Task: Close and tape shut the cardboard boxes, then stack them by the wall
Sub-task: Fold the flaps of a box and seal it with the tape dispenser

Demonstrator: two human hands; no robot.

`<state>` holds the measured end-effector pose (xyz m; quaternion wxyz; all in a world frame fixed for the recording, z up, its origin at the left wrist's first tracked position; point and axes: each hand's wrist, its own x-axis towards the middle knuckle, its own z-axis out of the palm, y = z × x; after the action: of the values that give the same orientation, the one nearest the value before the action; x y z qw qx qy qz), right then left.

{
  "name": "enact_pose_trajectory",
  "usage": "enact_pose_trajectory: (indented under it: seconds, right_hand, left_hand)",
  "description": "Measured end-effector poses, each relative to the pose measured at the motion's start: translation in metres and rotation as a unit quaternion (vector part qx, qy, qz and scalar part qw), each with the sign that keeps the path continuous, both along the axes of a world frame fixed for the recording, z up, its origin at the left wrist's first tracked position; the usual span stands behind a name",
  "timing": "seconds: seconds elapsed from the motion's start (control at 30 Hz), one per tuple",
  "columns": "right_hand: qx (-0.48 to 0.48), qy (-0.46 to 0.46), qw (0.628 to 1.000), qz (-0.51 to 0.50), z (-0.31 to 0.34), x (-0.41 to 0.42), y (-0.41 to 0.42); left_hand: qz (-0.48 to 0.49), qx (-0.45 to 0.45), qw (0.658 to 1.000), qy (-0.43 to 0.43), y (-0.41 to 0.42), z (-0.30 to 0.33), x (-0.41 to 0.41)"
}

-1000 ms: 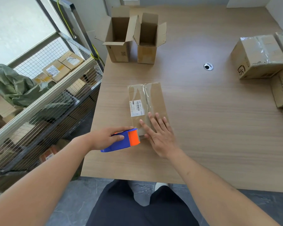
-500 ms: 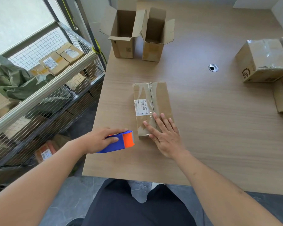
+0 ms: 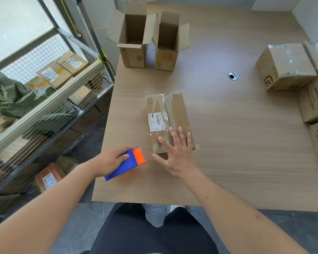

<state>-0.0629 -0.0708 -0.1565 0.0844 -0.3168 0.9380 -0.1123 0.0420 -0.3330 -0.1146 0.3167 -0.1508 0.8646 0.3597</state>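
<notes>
A closed cardboard box (image 3: 168, 114) with a white label and clear tape along its seam lies flat in the middle of the wooden table (image 3: 228, 143). My right hand (image 3: 176, 153) lies flat with spread fingers on the box's near end. Left of that end, my left hand (image 3: 111, 160) grips a blue and orange tape dispenser (image 3: 128, 163) just above the table. Two open boxes (image 3: 134, 36) (image 3: 168, 42) stand upright at the far left of the table, flaps raised. Taped boxes (image 3: 285, 66) are stacked at the right edge.
A wire mesh cart (image 3: 44, 110) holding parcels and a green bag stands close along the table's left side. A round cable hole (image 3: 233, 76) sits in the table behind the box. More stacked boxes (image 3: 314, 101) line the right edge. White walls rise behind.
My left hand has drawn the tape dispenser away from the box's near end, toward the left. My right hand stays pressed on the box.
</notes>
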Motion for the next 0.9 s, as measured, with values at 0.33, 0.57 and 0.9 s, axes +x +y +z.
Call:
enact_pose_trajectory:
  seconds: [0.33,0.57,0.9]
  right_hand:
    - [0.054,0.094,0.994,-0.029,-0.023,0.009,-0.026]
    - [0.009,0.054,0.995,-0.084,-0.008,0.015,-0.034]
    - [0.007,0.047,0.993,-0.107,-0.001,0.018,-0.038]
  left_hand:
    - [0.054,0.009,0.996,0.066,-0.006,0.009,0.0]
    - [0.018,-0.044,0.99,0.134,0.006,-0.004,-0.001]
    - [-0.001,-0.137,0.979,0.151,0.024,-0.014,-0.007]
